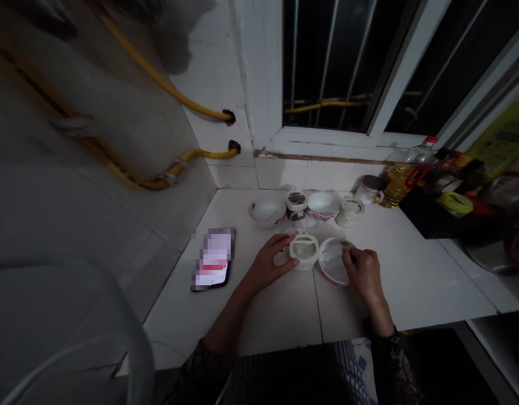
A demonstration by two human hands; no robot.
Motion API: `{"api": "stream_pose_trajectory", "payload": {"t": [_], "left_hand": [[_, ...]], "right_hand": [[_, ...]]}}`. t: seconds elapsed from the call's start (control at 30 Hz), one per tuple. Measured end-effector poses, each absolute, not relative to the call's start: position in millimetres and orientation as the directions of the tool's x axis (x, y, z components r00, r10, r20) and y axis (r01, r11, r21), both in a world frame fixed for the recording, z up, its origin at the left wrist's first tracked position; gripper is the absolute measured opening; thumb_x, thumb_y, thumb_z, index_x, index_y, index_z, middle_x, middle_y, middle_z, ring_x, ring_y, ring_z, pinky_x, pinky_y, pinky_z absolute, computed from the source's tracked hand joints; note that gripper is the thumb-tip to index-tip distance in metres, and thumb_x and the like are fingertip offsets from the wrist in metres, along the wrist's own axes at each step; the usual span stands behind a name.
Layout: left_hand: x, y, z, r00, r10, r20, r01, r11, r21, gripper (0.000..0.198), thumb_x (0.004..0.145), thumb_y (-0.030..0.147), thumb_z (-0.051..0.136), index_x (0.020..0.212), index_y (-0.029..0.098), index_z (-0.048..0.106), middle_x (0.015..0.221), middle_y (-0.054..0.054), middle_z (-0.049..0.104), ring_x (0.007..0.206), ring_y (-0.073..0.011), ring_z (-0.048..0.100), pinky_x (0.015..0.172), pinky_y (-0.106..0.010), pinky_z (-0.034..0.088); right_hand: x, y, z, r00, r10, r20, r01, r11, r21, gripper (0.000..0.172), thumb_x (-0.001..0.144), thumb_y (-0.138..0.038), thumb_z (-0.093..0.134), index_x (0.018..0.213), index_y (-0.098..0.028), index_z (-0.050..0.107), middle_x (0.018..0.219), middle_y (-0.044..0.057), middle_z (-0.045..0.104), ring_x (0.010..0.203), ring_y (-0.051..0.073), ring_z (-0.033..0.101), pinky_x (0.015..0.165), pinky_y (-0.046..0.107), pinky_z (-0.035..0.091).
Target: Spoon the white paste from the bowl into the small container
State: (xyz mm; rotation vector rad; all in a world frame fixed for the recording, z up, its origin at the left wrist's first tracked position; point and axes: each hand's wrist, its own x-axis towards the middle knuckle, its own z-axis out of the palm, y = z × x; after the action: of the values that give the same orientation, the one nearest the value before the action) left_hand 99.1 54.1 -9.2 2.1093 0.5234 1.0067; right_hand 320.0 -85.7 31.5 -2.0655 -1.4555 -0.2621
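Jar: left hand grip closed around it; right hand grip pinches bowl rim. Phone left; white counter, dark window.

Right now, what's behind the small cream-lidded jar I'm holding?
Behind the small cream-lidded jar: a clear glass cup, then a dark-topped jar between two white bowls. The jar hides the cup's base.

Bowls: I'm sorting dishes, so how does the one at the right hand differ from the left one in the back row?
The near bowl is tipped, its inside facing the camera; the back bowl stands upright. The right hand holds the near bowl's rim; nothing touches the back bowl. The near bowl is beside the jar in the left hand; the back bowl is by the wall. Both look white inside.
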Motion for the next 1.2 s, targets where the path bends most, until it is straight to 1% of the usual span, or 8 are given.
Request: {"api": "stream_pose_trajectory", "payload": {"t": [0.17,0.4,0.5,0.67,0.9,1.03,1.13,1.2], "left_hand": [[99,55,-10,0.607,0.617,0.501,0.044,-0.656,0.754,0.051,0.084,0.033,0.07,0.134,0.029,0.058,0.127,-0.008,0.061,0.113,-0.0222,0.061,0.092,-0.037,0.056],[99,54,-8,0.61,0.612,0.503,0.043,-0.66,0.75,0.051,0.085,0.034,0.07,0.134,0.029,0.058,0.126,-0.008,0.061,0.113,-0.0225,0.061,0.093,-0.039,0.056],[98,55,-7,0.613,0.608,0.505,0.048,-0.666,0.744,0.051,0.084,0.034,0.07,0.134,0.029,0.058,0.126,-0.008,0.061,0.112,-0.0223,0.061,0.093,-0.038,0.056],[99,54,-9,0.609,0.612,0.504,0.04,-0.659,0.751,0.051,0.085,0.032,0.069,0.135,0.03,0.058,0.127,-0.008,0.06,0.112,-0.0219,0.061,0.089,-0.036,0.057],[100,54,-11,0.601,0.629,0.493,0.057,-0.65,0.758,0.05,0.085,0.033,0.069,0.134,0.029,0.058,0.127,-0.008,0.06,0.114,-0.0221,0.061,0.091,-0.037,0.056],[99,54,-9,0.609,0.616,0.499,0.057,-0.662,0.747,0.05,0.085,0.034,0.068,0.134,0.03,0.058,0.126,-0.007,0.061,0.112,-0.0219,0.061,0.09,-0.037,0.057],[99,55,-8,0.616,0.617,0.489,0.063,-0.658,0.75,0.051,0.085,0.035,0.069,0.134,0.03,0.058,0.126,-0.007,0.061,0.113,-0.022,0.061,0.09,-0.037,0.057],[99,55,-9,0.612,0.623,0.487,0.065,-0.653,0.754,0.051,0.085,0.035,0.069,0.134,0.03,0.058,0.127,-0.008,0.061,0.113,-0.0226,0.061,0.091,-0.037,0.057]], "right_hand": [[321,-89,36,0.459,0.775,0.434,0.833,-0.207,-0.513,0.054,0.091,-0.051,0.039,0.046,-0.021,0.044,0.041,-0.002,0.04,0.046,0.011,0.034,0.056,0.027,0.032],[327,-105,41,0.644,0.706,0.295,0.58,-0.199,-0.79,0.051,0.083,-0.059,0.048,0.049,-0.021,0.038,0.046,-0.006,0.028,0.047,0.008,0.027,0.045,0.023,0.023],[326,-107,43,0.676,0.693,0.251,0.491,-0.171,-0.854,0.051,0.079,-0.061,0.051,0.049,-0.022,0.037,0.047,-0.005,0.028,0.048,0.008,0.027,0.044,0.023,0.024],[325,-109,42,0.71,0.669,0.218,0.42,-0.155,-0.894,0.05,0.076,-0.06,0.054,0.047,-0.021,0.04,0.047,-0.005,0.031,0.049,0.009,0.029,0.045,0.023,0.027],[327,-109,42,0.734,0.641,0.227,0.403,-0.141,-0.904,0.053,0.076,-0.063,0.056,0.047,-0.022,0.039,0.047,-0.006,0.03,0.047,0.009,0.028,0.046,0.025,0.025],[318,-106,50,0.711,0.615,0.34,0.488,-0.085,-0.868,0.055,0.084,-0.061,0.053,0.049,-0.021,0.041,0.047,-0.005,0.035,0.048,0.009,0.032,0.048,0.025,0.028],[303,-99,55,0.612,0.566,0.553,0.683,-0.025,-0.73,0.047,0.093,-0.049,0.051,0.056,-0.02,0.05,0.054,-0.002,0.049,0.056,0.012,0.045,0.055,0.025,0.036],[291,-92,55,0.425,0.548,0.721,0.846,0.045,-0.532,0.039,0.097,-0.037,0.05,0.063,-0.02,0.055,0.06,-0.001,0.057,0.061,0.013,0.051,0.065,0.027,0.04]]}}
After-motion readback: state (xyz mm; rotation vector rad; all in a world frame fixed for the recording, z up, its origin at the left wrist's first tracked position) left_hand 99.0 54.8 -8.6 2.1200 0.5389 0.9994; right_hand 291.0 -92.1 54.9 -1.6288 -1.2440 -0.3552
